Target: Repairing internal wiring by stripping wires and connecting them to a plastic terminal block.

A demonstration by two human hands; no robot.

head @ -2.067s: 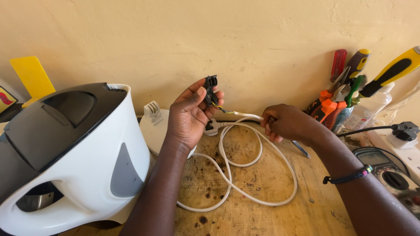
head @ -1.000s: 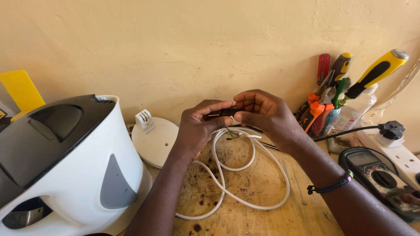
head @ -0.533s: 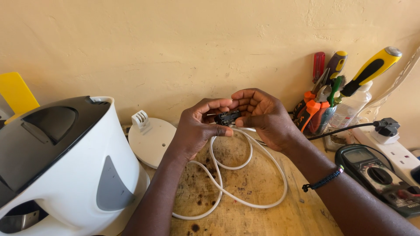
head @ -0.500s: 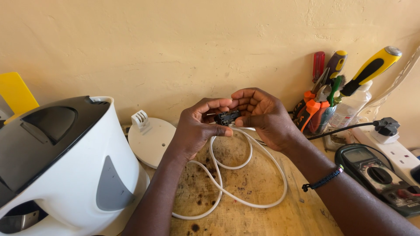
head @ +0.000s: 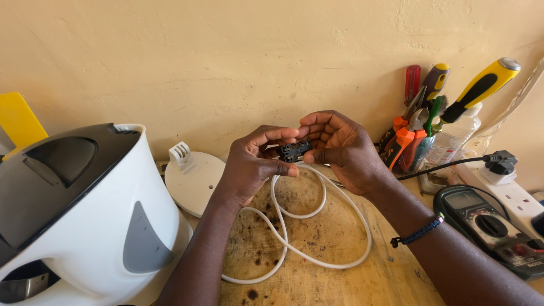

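My left hand (head: 249,164) and my right hand (head: 340,148) meet above the wooden bench, both pinching a small black plug part (head: 293,151) between their fingertips. A white cord (head: 317,226) loops on the bench under the hands and runs up toward them. A round white kettle base (head: 192,181) with a raised connector lies just left of my left hand. The white kettle (head: 85,215) with a dark grey lid stands at the near left.
Screwdrivers and pliers (head: 430,119) stand in a holder against the wall at the right. A multimeter (head: 487,224) lies at the right edge beside a white power strip (head: 510,190) with a black plug. A yellow object (head: 20,119) stands at far left.
My left hand held the black part up alone; then my right hand came over from the cord and both hands now grip the part together, slightly lower.
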